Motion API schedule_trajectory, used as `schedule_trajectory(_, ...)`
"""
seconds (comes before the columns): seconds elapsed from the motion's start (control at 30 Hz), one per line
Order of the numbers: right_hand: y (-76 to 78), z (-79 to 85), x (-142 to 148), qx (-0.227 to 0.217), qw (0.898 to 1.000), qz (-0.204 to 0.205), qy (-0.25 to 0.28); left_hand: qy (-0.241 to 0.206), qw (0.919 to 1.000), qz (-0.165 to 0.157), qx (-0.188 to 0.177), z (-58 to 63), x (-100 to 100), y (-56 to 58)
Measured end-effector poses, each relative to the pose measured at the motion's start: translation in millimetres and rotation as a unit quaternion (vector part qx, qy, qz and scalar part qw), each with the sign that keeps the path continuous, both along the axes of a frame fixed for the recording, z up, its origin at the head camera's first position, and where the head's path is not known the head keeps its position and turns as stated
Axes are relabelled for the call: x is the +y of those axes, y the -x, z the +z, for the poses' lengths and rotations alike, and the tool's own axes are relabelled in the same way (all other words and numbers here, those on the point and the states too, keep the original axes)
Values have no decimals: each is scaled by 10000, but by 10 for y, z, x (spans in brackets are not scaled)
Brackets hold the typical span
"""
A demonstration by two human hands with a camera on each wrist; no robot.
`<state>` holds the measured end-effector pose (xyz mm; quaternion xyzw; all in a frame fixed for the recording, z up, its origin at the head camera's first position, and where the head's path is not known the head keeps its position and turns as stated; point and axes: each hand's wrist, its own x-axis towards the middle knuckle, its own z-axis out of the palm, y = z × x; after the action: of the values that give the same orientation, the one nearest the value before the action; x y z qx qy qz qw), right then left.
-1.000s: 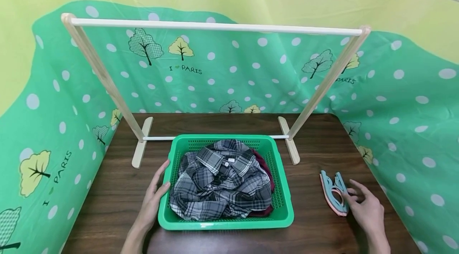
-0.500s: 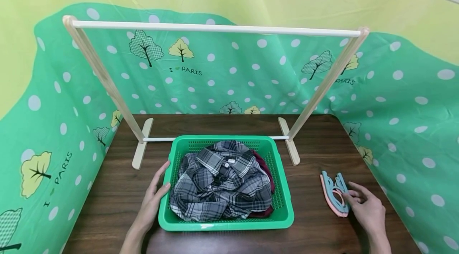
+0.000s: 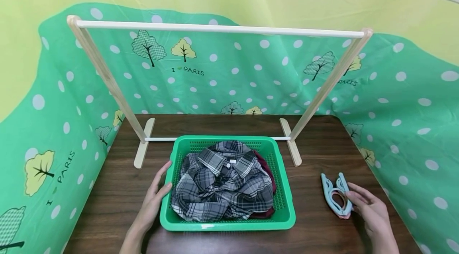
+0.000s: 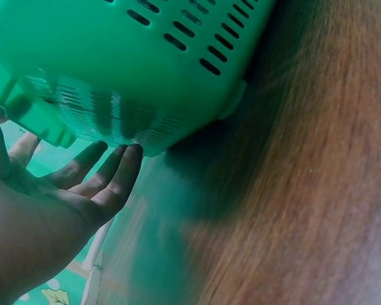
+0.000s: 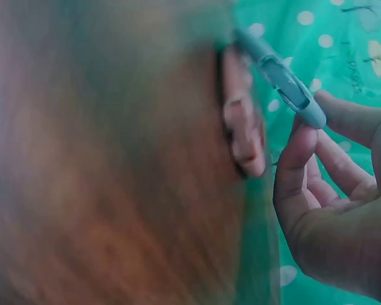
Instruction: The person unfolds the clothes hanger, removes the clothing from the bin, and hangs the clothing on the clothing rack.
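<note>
A green plastic basket [image 3: 229, 227] holds a crumpled grey plaid shirt [image 3: 218, 190] and a maroon cloth [image 3: 266, 170] mostly hidden under it. My left hand [image 3: 152, 198] rests against the basket's left side, fingers loosely extended along the outer wall and thumb near the rim. At the right, my right hand [image 3: 371, 210] pinches a light-blue folding clothes hanger [image 3: 328, 195] between thumb and fingers. Beneath it a pink hanger [image 5: 244, 127] lies on the table; in the right wrist view the blue one is tilted up, apart from the pink one.
Behind the basket stands a wooden drying rack with a white top bar [image 3: 215, 28] and two feet, its left foot [image 3: 144, 144] and right foot [image 3: 291, 142] on the brown table [image 3: 308, 206]. Patterned green and yellow fabric [image 3: 222, 74] surrounds the table at the back and sides.
My right hand has taken hold of the blue hanger and lifted it slightly off the pink one, which is now mostly covered in the head view. My left hand stays at the basket.
</note>
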<state>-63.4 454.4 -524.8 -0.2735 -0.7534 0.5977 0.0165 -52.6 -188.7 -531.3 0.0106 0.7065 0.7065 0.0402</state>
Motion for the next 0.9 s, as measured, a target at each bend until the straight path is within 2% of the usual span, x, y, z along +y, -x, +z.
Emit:
schedule_trajectory(0.1,-31,27,5,210,9975,170,650,-49,10000,-6,54,-5,-2,7)
schedule_trajectory(0.2,-41,57,-10,413,9933,310,1031,-64,10000,0,58,-12,-6,6)
schedule_trajectory(0.4,-32,170,-86,777,9740,613,2037,-15,10000,29,71,-5,-15,3)
schedule_trajectory(0.57,-15,275,-224,988,9603,1131,2351,108,9999,13,42,46,-21,-1)
schedule_trajectory(0.77,57,444,-422,1017,9500,1370,2616,372,9992,-136,9,120,-28,-11)
schedule_trajectory(0.9,109,561,-555,1141,9372,1644,2857,583,9981,-212,43,152,-46,-15)
